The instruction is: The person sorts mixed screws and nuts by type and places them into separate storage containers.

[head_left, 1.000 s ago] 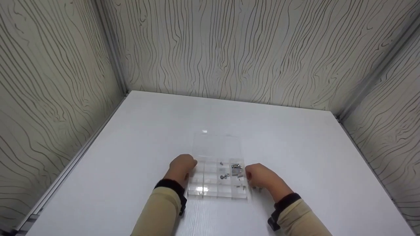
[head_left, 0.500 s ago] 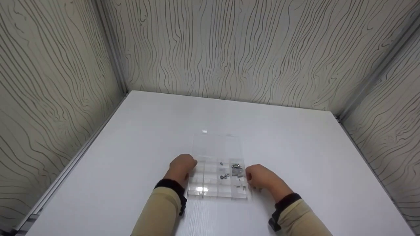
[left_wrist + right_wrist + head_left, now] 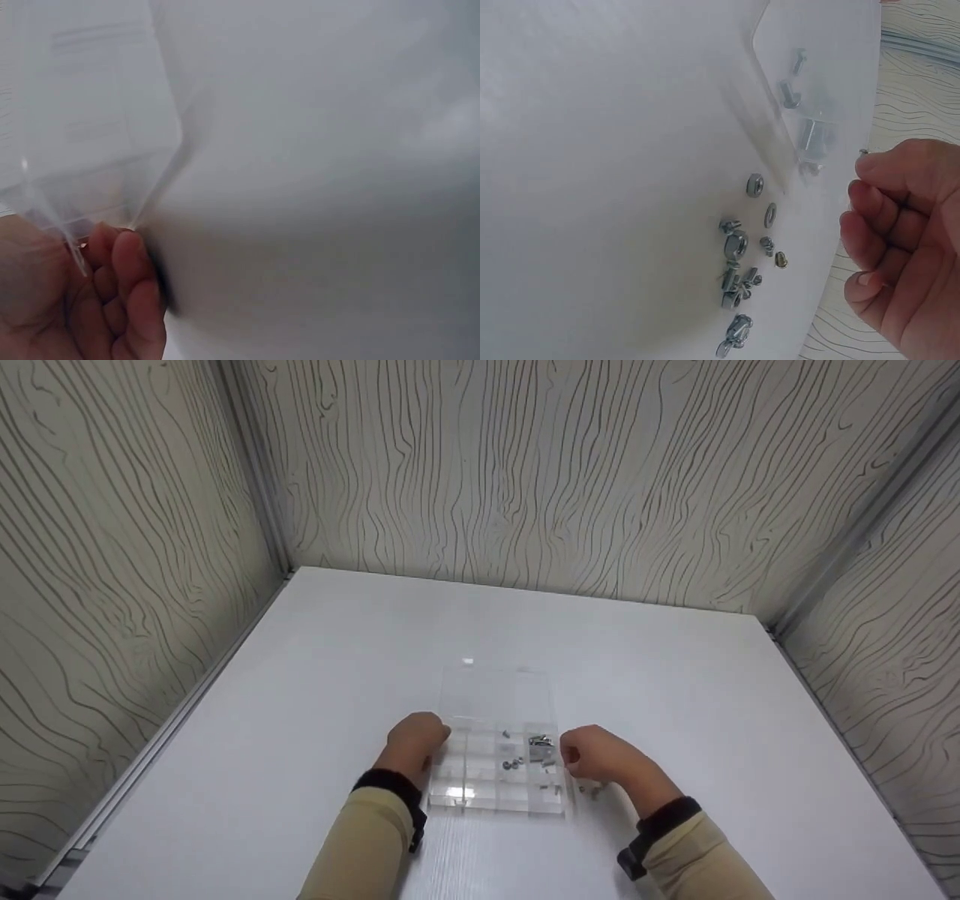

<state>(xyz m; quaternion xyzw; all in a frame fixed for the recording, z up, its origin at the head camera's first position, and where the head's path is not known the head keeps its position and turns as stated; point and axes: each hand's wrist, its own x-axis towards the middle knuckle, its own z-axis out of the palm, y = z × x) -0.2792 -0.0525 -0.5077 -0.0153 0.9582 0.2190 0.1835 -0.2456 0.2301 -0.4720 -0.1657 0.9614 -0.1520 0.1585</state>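
Note:
A clear plastic compartment box point(image 3: 480, 791) lies on the white table, its transparent lid point(image 3: 495, 690) folded back behind it. My left hand point(image 3: 416, 742) holds the box's left wall; in the left wrist view its curled fingers point(image 3: 135, 277) are at the box edge. Beside the right wall is my right hand point(image 3: 604, 757), its fingers curled. In the right wrist view, a tiny screw point(image 3: 863, 152) shows at its thumb tip, pinched there and mostly hidden. Metal hardware point(image 3: 541, 742) sits in the box's right compartments, and a few nuts point(image 3: 511, 765) lie one column left.
Loose nuts, washers and screws point(image 3: 736, 247) are scattered on the table by the box's right side, below my right hand. A wood-grain panel point(image 3: 480, 472) stands along the table's back edge, with others at both sides.
My right hand has risen slightly from the loose hardware beside the box, uncovering more of it. The left hand and the box have stayed in place.

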